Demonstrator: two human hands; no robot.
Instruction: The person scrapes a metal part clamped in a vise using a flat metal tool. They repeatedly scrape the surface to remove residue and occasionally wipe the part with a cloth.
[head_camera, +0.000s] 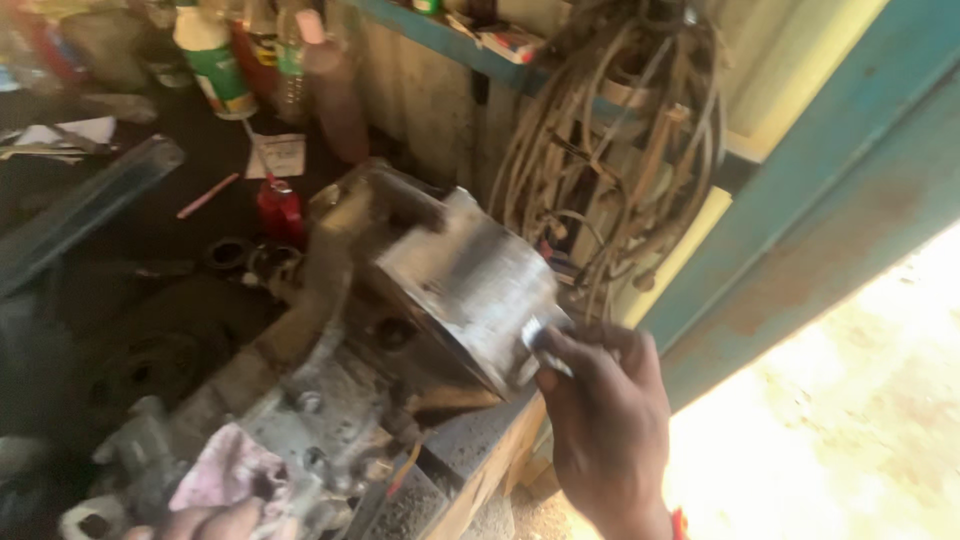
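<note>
A grimy metal engine housing (440, 290) lies on the dark workbench (150, 330), its shiny flat face turned toward me. My right hand (605, 420) reaches in from below and pinches a small shiny metal piece (535, 335) at the housing's lower right corner. Only a few fingers of my left hand (215, 522) show at the bottom edge, resting on a pinkish rag (225, 475) draped over the near end of the metal casting. The picture is blurred.
Plastic bottles (215, 60) and a small red container (282, 210) stand at the back of the bench. A thick bundle of cables (610, 160) hangs on the wall beside a blue door frame (830, 190). Bright sunlit ground (850, 430) lies at right.
</note>
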